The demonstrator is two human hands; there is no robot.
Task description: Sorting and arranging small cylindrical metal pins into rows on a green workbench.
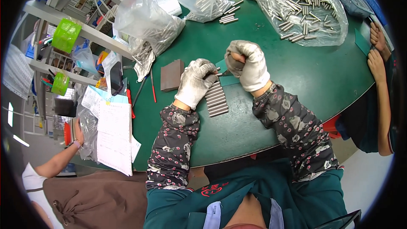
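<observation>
My left hand (195, 82), in a worn white glove with bare-looking fingertips, is closed on a short metal pin (218, 75). Directly below its fingers lies a neat row of several metal pins (217, 101), side by side on the green table. My right hand (252, 65), also gloved, is curled into a fist around a slim dark tool (226, 73) whose tip meets the end of the pin. The tool's handle is hidden in the fist, so its kind is unclear. A small green sheet (231, 80) lies under the hands. Left of them sits a brown block (171, 76).
An open plastic bag of loose pins (303, 12) spreads at the back right; two more bags (148, 21) stand back left. Notebook papers (114, 131), pliers (130, 99) and a red pen (153, 85) lie left. Other people's hands (376, 61) are at the right edge.
</observation>
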